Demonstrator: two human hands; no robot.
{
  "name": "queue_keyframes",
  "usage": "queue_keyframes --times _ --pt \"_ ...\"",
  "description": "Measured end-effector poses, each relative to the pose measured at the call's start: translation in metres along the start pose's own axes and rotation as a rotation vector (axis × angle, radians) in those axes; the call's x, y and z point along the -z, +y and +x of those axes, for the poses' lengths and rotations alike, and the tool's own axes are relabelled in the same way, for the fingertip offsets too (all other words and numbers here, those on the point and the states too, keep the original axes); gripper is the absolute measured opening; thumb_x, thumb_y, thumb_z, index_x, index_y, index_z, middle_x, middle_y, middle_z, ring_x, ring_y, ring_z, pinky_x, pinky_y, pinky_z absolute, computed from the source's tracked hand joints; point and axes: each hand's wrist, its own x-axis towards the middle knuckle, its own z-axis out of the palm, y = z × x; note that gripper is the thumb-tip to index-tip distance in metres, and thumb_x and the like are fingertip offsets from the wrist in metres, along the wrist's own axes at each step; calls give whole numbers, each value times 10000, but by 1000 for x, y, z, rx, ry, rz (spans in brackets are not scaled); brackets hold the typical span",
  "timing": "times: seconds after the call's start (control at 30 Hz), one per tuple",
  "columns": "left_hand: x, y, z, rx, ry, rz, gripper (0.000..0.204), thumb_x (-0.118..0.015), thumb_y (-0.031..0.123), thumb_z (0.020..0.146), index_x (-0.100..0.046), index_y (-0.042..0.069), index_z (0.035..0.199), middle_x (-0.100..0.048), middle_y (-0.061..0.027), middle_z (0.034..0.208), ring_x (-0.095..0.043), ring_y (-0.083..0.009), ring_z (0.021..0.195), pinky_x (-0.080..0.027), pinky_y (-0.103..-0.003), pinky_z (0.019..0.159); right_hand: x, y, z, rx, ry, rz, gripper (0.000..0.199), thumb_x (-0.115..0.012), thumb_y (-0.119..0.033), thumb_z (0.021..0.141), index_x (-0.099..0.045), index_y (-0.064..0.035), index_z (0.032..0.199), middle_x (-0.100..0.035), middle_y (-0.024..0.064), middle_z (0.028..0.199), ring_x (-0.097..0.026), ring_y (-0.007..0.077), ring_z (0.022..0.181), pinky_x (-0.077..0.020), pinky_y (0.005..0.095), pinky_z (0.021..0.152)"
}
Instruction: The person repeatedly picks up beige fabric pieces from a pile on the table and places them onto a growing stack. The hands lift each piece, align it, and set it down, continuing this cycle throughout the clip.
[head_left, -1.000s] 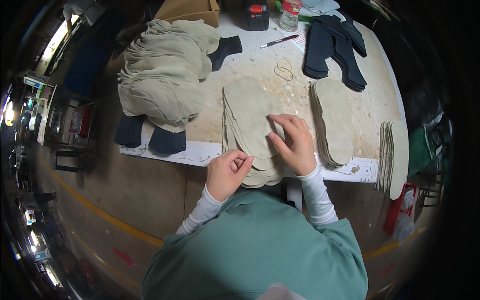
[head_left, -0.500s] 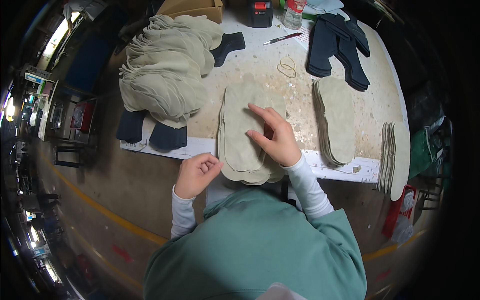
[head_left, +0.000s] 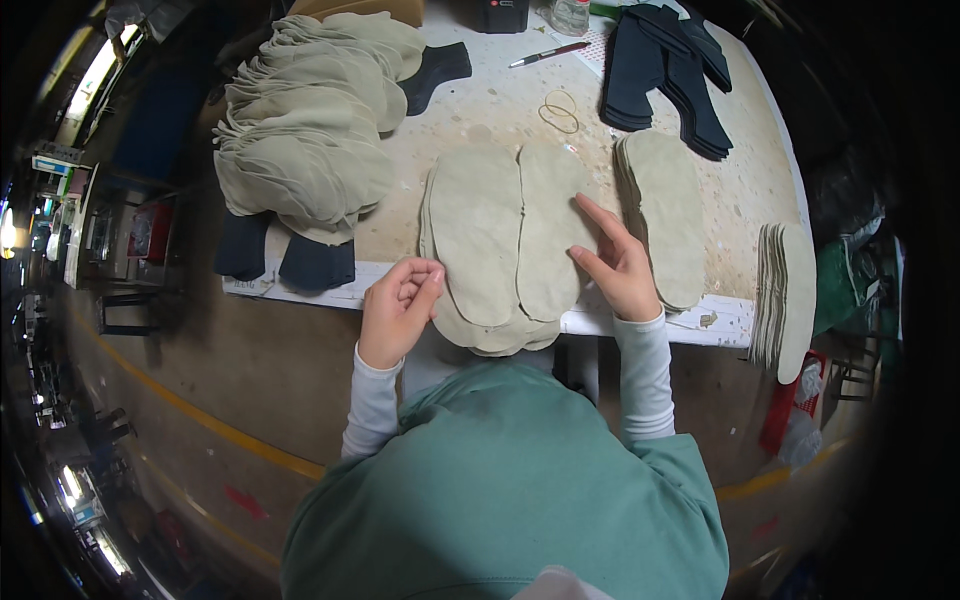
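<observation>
The pale, speckled surface (head_left: 490,110) spread beneath everything, its wooden-looking top scuffed and flecked. At its far left sprawled a large heap of beige pieces (head_left: 310,110), thin, matte and suede-like, their rounded edges overlapping like scales. Nearer the middle lay the central pile (head_left: 500,338), its lower rims fanned out and jutting past the near edge of the surface. On top, two long oval pieces sat side by side: the left piece (head_left: 475,230) and the right piece (head_left: 555,230), both smooth, flat and faintly mottled, met along a narrow, slightly ragged seam. Dark blue pieces (head_left: 665,80), angular and crisply cut, were stacked at the far right. To the right of the pile stood a neater beige stack (head_left: 665,220). The right hand (head_left: 625,270) was loosely open, thumb and forefinger spread beside the right piece's outer edge, grasping nothing. The left hand (head_left: 397,310) was curled at the pile's left edge, thumb against forefinger; whether it pinched any material could not be told.
</observation>
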Motion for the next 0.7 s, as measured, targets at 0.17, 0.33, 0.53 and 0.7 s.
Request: queue_keyframes --times 0.17,0.33,0.53,0.7 --pt "-5 4 9 -14 -12 -279 343 -574 104 958 -516 -30 1269 -657 -112 1068 -647 -135 964 -528 -257 808 -9 -2 -3 229 137 -288 576 -673 -69 809 -513 -87 1362 -596 90 1125 -504 134 712 -427 253 627" --pt "-18 10 6 101 -135 -555 547 -541 50 957 -290 -6 1440 -603 -168 1209 -620 -176 1066 -525 -308 884 -14 -9 5 352 153 -255 646 -675 -29 794 -454 -42 1401 -559 136 1259 -566 200 1056 -441 266 883" --pt "-35 7 -14 112 -263 -451 666 -455 -51 940 -92 21 1494 -578 -180 1237 -640 -204 1033 -575 -307 812 7 -45 -7 284 75 197 687 -655 16 830 -369 -4 1455 -446 131 1435 -445 188 1291 -338 295 1068" --pt "-37 7 -37 228 -379 -502 680 -480 -23 940 -106 47 1503 -602 -171 1202 -661 -218 1002 -582 -330 812 5 -63 1 122 -3 310 677 -651 26 849 -361 -7 1460 -464 113 1402 -563 130 1097 -468 254 916"
